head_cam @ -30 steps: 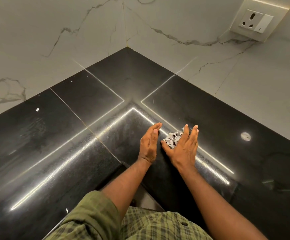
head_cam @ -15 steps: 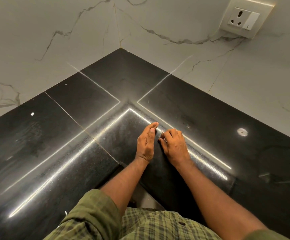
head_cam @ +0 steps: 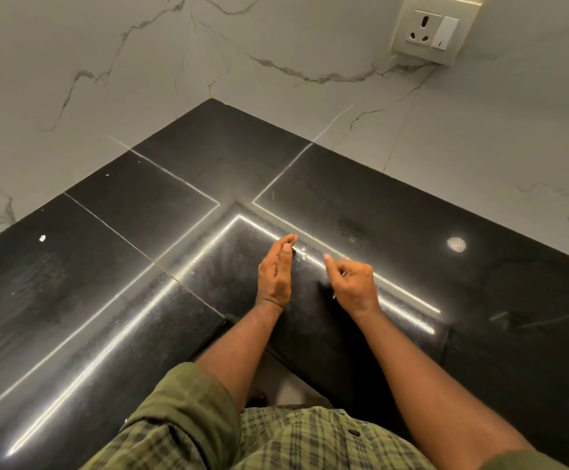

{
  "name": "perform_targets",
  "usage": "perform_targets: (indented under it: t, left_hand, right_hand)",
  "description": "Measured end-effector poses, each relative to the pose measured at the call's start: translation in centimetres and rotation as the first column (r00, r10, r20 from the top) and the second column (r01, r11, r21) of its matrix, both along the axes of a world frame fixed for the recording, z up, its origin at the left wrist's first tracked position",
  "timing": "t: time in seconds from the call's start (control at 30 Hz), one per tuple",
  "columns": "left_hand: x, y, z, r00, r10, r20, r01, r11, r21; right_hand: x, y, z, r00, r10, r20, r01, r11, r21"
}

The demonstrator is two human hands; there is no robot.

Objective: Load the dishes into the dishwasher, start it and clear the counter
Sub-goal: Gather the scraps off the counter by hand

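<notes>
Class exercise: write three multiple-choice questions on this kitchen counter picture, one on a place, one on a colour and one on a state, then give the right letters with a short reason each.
1. Where is the wall socket?
A. on the right wall, above the counter
B. on the left wall
C. set into the counter

2. What colour is the counter?
A. white
B. black
C. brown

3. How is the left hand held?
A. clenched in a fist
B. gripping a plate
C. fingers straight, on edge on the counter

Answers: 1 A, the socket and its switch sit at the top right on the marble wall. 2 B, the glossy slab is black against pale marble. 3 C, its fingers are straight and hold nothing, beside the curled right hand.
</notes>
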State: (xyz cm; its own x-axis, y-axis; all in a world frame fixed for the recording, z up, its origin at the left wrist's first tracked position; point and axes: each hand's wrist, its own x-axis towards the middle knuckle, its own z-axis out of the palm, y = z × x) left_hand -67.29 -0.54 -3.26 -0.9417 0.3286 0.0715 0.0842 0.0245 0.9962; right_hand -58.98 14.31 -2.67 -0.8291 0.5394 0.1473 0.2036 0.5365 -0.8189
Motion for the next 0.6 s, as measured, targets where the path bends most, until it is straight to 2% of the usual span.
perform_targets:
  t: [0.03, 0.07, 0.1, 0.17, 0.2, 0.27, 0.33, 0.4, 0.5, 0.6]
  left_hand:
    - [-0.1, -0.1, -0.1, 1.0, -0.006, 0.0, 0.006, 1.0, -0.003]
    - [-0.1, -0.1, -0.1, 1.0, -0.009, -0.001, 0.009, 1.0, -0.006]
    - [-0.1, -0.1, 0.0, 1.0, -0.011, -0.002, 0.011, 1.0, -0.007]
    - [-0.2, -0.1, 0.1, 1.0, -0.009, -0.002, 0.009, 1.0, -0.006]
    - [0.0, -0.2, 0.2, 1.0, -0.011, -0.01, 0.011, 1.0, -0.01]
    - [0.2, -0.1, 0.6, 0.998, -0.042, -0.047, 0.039, 0.997, -0.065]
    - [0.8, 0.1, 0.8, 0.99, -0.115, -0.085, 0.1, 0.981, -0.166]
    - [2.1, 0.7, 1.1, 0.976, -0.186, -0.111, 0.157, 0.962, -0.225]
    - [5.4, 2.9, 1.6, 0.978, -0.183, -0.105, 0.165, 0.973, -0.16]
    - [9.2, 6.1, 2.9, 0.973, -0.229, -0.027, 0.225, 0.969, -0.107]
  right_hand:
    - [0.3, 0.3, 0.7, 0.996, -0.076, -0.038, 0.068, 0.982, -0.176]
    - [0.6, 0.8, 1.3, 0.984, -0.167, -0.064, 0.133, 0.922, -0.363]
    - [0.8, 1.4, 1.6, 0.958, -0.277, -0.073, 0.193, 0.814, -0.548]
    - [1.6, 2.7, 1.8, 0.883, -0.467, -0.04, 0.214, 0.478, -0.852]
    - [2.2, 3.4, 1.8, 0.848, -0.529, -0.031, 0.165, 0.319, -0.933]
    - [3.7, 4.6, 1.6, 0.802, -0.596, -0.032, 0.014, 0.074, -0.997]
    - [5.1, 5.4, 1.5, 0.782, -0.621, -0.046, -0.126, -0.084, -0.989]
    - [6.0, 5.5, 1.7, 0.768, -0.638, -0.06, -0.215, -0.169, -0.962]
    - [6.5, 4.7, 2.1, 0.759, -0.649, -0.052, -0.254, -0.221, -0.942]
    - [5.6, 2.9, 3.3, 0.801, -0.593, -0.084, -0.25, -0.203, -0.947]
